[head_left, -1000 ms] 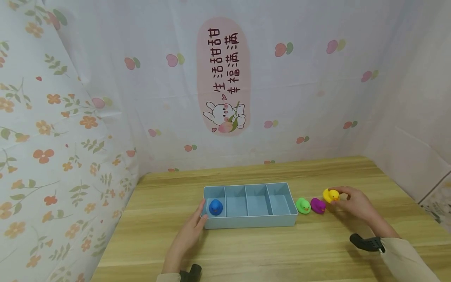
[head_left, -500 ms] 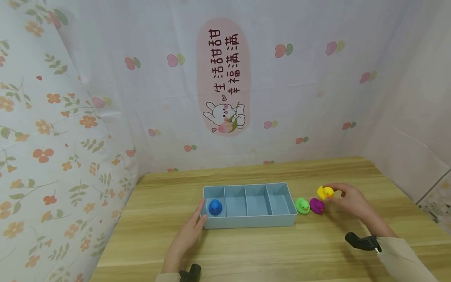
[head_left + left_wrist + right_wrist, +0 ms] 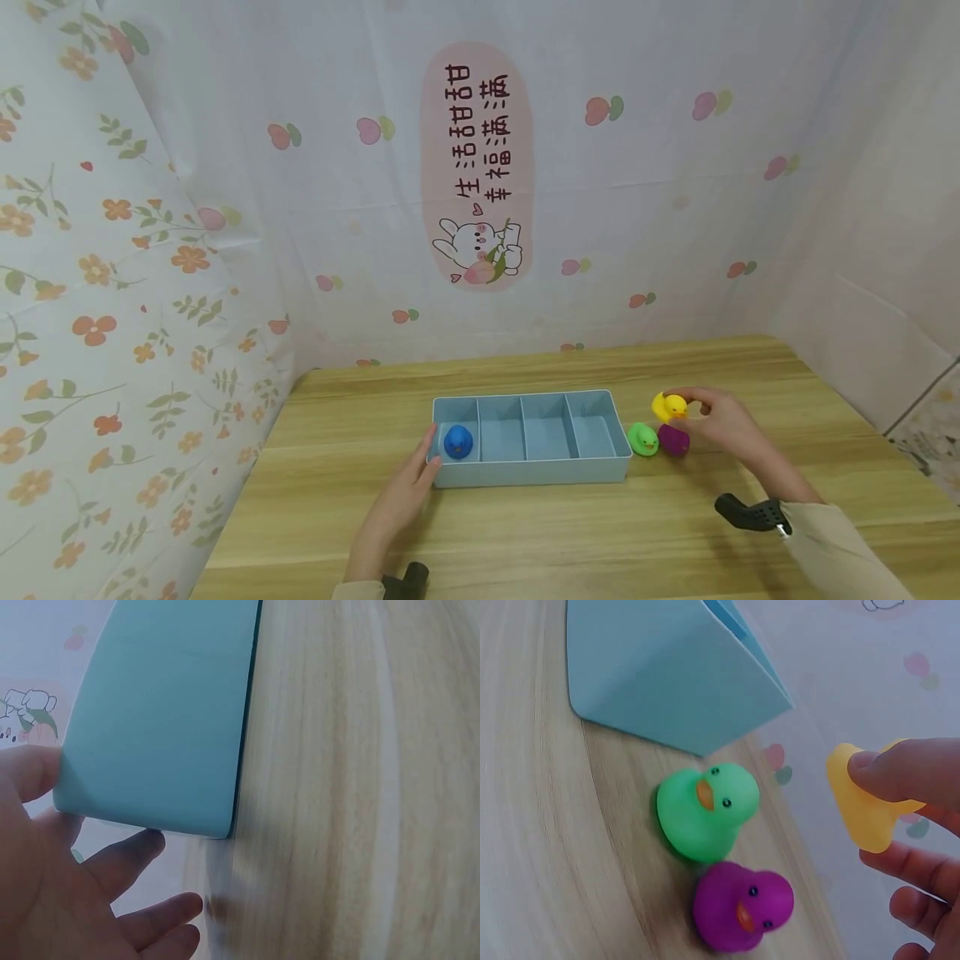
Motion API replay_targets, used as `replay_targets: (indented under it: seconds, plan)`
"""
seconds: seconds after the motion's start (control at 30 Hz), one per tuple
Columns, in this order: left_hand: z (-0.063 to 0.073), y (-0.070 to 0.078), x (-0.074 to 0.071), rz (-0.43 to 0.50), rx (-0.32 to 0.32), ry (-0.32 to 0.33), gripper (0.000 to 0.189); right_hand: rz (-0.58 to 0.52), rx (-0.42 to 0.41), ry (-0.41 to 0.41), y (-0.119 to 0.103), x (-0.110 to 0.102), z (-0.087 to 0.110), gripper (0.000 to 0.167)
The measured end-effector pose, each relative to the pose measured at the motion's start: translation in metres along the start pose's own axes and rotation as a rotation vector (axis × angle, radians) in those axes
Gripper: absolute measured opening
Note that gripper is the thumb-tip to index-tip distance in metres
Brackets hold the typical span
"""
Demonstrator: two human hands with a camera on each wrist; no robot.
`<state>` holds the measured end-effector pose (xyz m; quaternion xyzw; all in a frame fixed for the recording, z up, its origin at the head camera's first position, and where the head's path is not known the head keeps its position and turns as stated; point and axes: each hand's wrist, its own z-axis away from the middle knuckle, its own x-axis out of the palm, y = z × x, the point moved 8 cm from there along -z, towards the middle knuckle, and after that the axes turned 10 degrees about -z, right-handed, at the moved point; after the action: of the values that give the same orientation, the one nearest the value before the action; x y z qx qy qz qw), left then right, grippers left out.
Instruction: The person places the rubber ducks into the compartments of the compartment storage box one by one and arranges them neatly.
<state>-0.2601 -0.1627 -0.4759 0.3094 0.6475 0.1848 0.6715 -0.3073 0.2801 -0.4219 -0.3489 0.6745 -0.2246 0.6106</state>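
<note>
Raised above the table, a yellow toy duck (image 3: 666,407) is pinched between the thumb and fingers of my right hand (image 3: 727,425). Beneath it on the table sit a purple toy duck (image 3: 673,440) and a green toy duck (image 3: 643,439), side by side, in the right wrist view as well. My left hand (image 3: 405,492) rests against the left end of a light blue divided box (image 3: 532,473), its fingers mostly straight in the left wrist view. A blue toy duck (image 3: 458,442) sits in the box's leftmost compartment; the other compartments hold nothing.
The wooden table (image 3: 525,542) runs back to a printed white curtain (image 3: 480,333). More curtain hangs at the left and right sides. The green duck stands close to the box's right end. Black wrist mounts (image 3: 750,512) stick out below each hand.
My right hand has moved left with the yellow duck, which now hovers over the purple duck's far side. The left hand, the box and the other ducks have stayed in place.
</note>
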Motion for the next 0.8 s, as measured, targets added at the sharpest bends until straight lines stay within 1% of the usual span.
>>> replay_targets:
  seconds: [0.1,0.23,0.47,0.63,0.8]
  plan:
    - [0.000,0.000,0.000,0.009,-0.001,0.000,0.054,-0.012,-0.005,-0.005,-0.002,0.004,-0.002,0.046]
    - [0.000,0.000,0.001,0.016,-0.002,-0.005,0.054,-0.019,-0.032,-0.005,-0.006,0.009,-0.006,0.043]
    - [0.001,0.001,0.000,0.010,-0.010,-0.006,0.054,-0.005,-0.032,-0.012,-0.013,0.021,-0.010,0.041]
    - [0.001,0.003,0.000,0.019,-0.011,-0.010,0.055,-0.007,-0.062,-0.016,-0.021,0.029,-0.014,0.038]
    - [0.001,0.003,0.000,0.012,-0.014,-0.012,0.055,-0.014,-0.064,-0.026,-0.029,0.037,-0.016,0.038]
